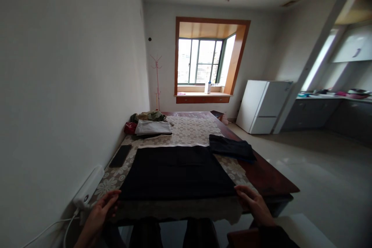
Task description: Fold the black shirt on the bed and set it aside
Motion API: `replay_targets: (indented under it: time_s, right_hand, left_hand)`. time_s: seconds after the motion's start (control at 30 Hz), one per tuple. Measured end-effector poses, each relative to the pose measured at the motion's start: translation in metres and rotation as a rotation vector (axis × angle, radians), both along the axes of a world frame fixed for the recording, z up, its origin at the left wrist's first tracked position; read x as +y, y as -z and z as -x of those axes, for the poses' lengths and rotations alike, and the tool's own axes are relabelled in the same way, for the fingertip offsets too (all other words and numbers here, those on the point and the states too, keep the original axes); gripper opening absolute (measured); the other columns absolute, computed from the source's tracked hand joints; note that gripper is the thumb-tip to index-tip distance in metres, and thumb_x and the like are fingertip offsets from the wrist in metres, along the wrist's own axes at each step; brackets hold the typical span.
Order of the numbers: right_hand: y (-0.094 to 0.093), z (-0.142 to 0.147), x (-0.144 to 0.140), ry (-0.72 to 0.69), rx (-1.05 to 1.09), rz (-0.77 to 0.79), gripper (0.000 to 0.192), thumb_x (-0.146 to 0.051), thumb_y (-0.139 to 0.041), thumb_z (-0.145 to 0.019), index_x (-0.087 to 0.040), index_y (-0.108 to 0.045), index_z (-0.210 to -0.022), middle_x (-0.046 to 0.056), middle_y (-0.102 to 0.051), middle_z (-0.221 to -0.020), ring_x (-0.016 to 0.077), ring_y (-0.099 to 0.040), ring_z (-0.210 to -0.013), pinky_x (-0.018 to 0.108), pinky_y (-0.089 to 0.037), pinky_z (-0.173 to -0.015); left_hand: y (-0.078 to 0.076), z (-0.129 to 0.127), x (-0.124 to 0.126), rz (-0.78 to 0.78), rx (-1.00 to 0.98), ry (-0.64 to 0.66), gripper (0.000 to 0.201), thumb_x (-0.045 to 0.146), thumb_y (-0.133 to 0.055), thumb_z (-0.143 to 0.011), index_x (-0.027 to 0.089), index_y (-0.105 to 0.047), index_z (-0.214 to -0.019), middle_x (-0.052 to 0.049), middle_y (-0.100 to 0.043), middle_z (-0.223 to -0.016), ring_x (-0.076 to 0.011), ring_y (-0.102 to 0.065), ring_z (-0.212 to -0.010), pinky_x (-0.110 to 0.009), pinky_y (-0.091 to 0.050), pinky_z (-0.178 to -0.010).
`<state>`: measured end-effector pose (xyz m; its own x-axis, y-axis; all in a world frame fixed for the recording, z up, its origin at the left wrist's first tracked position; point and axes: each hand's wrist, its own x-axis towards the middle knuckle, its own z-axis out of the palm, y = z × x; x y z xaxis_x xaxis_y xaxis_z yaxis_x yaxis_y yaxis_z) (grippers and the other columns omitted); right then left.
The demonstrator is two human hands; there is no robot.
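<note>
While the black cloth (177, 172) lies spread flat across the near end of the surface (270, 180), I have a hand at each of its near corners, and as I judge it the work here is smoothing and squaring that near edge. To do it well I would keep both corners level with each other, draw the edge taut without dragging the whole piece toward me, and press any wrinkles outward from the middle.

The cloth sits square on the lace cover (192, 130), its near edge just short of where that cover hangs down. My left hand (100, 211) is at the cloth's near left corner, fingers (112, 197) loosely spread and slightly curled, tips touching or just beside the corner; I cannot tell whether they pinch any fabric. My right hand (255, 205) rests at the near right corner, fingers (242, 193) apart and lying flat, tips at the cloth's edge, gripping nothing that I can see.

Beyond the cloth's far right corner lies a smaller dark folded garment (232, 148). Beyond its far left corner sits a pile of folded clothes (152, 126), grey on top. Left of the cloth, a dark phone (120, 155) lies flat, and nearer me on that side is a white power strip (88, 190) against the wall.
</note>
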<state>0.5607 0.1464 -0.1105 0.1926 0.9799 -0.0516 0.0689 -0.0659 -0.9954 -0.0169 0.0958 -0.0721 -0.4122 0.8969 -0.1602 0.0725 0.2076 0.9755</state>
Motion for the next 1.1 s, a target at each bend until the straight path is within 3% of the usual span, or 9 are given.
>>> replay_targets:
  time_s: [0.13, 0.27, 0.43, 0.57, 0.67, 0.73, 0.83, 0.9, 1.1]
  right_hand:
    - [-0.001, -0.006, -0.036, -0.017, -0.065, -0.043, 0.045, -0.056, -0.078, -0.073, -0.020, -0.074, -0.100, -0.002, -0.058, -0.057, 0.0159, -0.055, -0.054, 0.029, -0.048, -0.055]
    - [-0.009, -0.007, -0.049, -0.030, -0.102, -0.098, 0.048, -0.052, -0.082, -0.071, -0.022, -0.075, -0.108, 0.003, -0.071, -0.077, 0.0220, -0.067, -0.073, 0.031, -0.056, -0.070]
    - [-0.026, -0.005, -0.023, 0.002, -0.208, -0.201, 0.040, -0.057, -0.074, -0.077, -0.022, -0.075, -0.099, 0.001, -0.066, -0.066, 0.0202, -0.064, -0.066, 0.029, -0.055, -0.065]
    - [-0.058, -0.003, 0.036, 0.069, -0.382, -0.365, 0.037, -0.056, -0.071, -0.079, -0.022, -0.072, -0.094, 0.001, -0.066, -0.074, 0.0173, -0.060, -0.066, 0.028, -0.052, -0.063]
    - [-0.082, 0.008, 0.101, 0.092, -0.478, -0.483, 0.035, -0.055, -0.064, -0.082, -0.021, -0.068, -0.092, 0.005, -0.070, -0.095, 0.0218, -0.065, -0.086, 0.032, -0.054, -0.078]
    - [-0.090, 0.021, 0.146, 0.097, -0.574, -0.447, 0.033, -0.049, -0.056, -0.086, -0.020, -0.067, -0.095, 0.008, -0.071, -0.098, 0.0229, -0.066, -0.091, 0.033, -0.053, -0.083]
    - [-0.087, 0.046, 0.198, 0.062, -0.828, -0.235, 0.029, -0.035, -0.045, -0.093, -0.017, -0.065, -0.103, 0.010, -0.073, -0.102, 0.0210, -0.067, -0.096, 0.030, -0.050, -0.086]
    - [-0.078, 0.060, 0.219, 0.040, -0.925, -0.144, 0.027, -0.030, -0.045, -0.094, -0.017, -0.066, -0.105, 0.010, -0.073, -0.103, 0.0213, -0.068, -0.098, 0.029, -0.048, -0.085]
    - [-0.053, 0.068, 0.232, 0.009, -1.055, -0.044, 0.021, -0.027, -0.051, -0.095, -0.020, -0.068, -0.105, 0.011, -0.073, -0.100, 0.0243, -0.067, -0.096, 0.031, -0.045, -0.081]
  left_hand:
    - [-0.006, 0.003, -0.036, -0.018, -0.089, -0.033, 0.065, 0.069, -0.086, -0.044, 0.026, -0.076, -0.092, -0.003, -0.078, -0.089, -0.0267, -0.074, -0.080, -0.032, -0.062, -0.066]
    - [-0.022, 0.001, -0.045, -0.112, 0.050, -0.009, 0.065, 0.072, -0.084, -0.043, 0.029, -0.077, -0.091, -0.005, -0.080, -0.093, -0.0345, -0.074, -0.096, -0.037, -0.065, -0.075]
    - [-0.043, 0.001, -0.022, -0.232, 0.249, -0.039, 0.056, 0.073, -0.081, -0.047, 0.027, -0.076, -0.079, -0.002, -0.076, -0.074, -0.0276, -0.073, -0.074, -0.031, -0.061, -0.060]
    - [-0.062, 0.008, 0.027, -0.334, 0.403, -0.090, 0.050, 0.067, -0.073, -0.063, 0.023, -0.076, -0.087, 0.003, -0.064, -0.060, -0.0158, -0.058, -0.054, -0.025, -0.050, -0.052]
    - [-0.071, 0.010, 0.090, -0.419, 0.500, -0.128, 0.047, 0.062, -0.065, -0.072, 0.020, -0.074, -0.092, 0.000, -0.068, -0.072, -0.0198, -0.066, -0.071, -0.028, -0.055, -0.067]
    - [-0.071, 0.008, 0.137, -0.380, 0.558, -0.108, 0.046, 0.057, -0.058, -0.079, 0.018, -0.071, -0.100, -0.006, -0.075, -0.089, -0.0231, -0.070, -0.085, -0.031, -0.057, -0.075]
    - [-0.058, 0.000, 0.196, -0.190, 0.725, -0.072, 0.041, 0.044, -0.048, -0.087, 0.016, -0.068, -0.108, -0.010, -0.077, -0.100, -0.0221, -0.072, -0.090, -0.030, -0.056, -0.081]
    - [-0.046, -0.006, 0.222, -0.117, 0.791, -0.054, 0.034, 0.037, -0.049, -0.088, 0.016, -0.068, -0.106, -0.012, -0.077, -0.102, -0.0230, -0.072, -0.094, -0.030, -0.055, -0.084]
    - [-0.018, -0.006, 0.237, 0.037, 0.940, 0.015, 0.020, 0.031, -0.055, -0.088, 0.023, -0.067, -0.102, -0.009, -0.077, -0.099, -0.0257, -0.072, -0.094, -0.032, -0.053, -0.078]
